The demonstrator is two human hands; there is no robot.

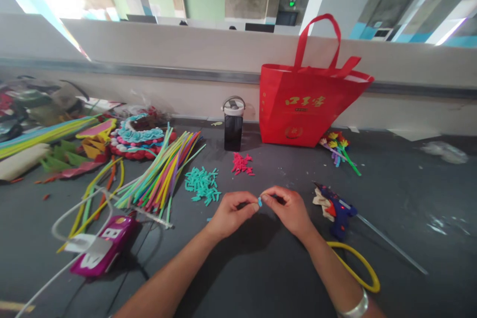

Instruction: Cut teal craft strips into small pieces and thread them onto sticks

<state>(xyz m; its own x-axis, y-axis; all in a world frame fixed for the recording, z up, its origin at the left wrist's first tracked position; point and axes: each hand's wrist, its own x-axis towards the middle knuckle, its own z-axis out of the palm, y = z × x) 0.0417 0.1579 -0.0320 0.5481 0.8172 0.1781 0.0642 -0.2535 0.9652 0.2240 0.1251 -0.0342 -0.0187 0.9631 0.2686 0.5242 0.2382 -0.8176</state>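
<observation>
Clearly, the left hand [229, 214] and right hand [292, 211] each have a grip pinched on one small blue piece [260, 202], held above the desk [238, 278], right of the turquoise pieces [202, 185].

Tabletop [238, 278] matt; power strip [115, 250] glossy plastic; bracelet [359, 306] shiny metal.

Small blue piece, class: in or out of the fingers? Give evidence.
In: the small blue piece shows pinched where the fingers of the left hand and right hand meet.
</observation>
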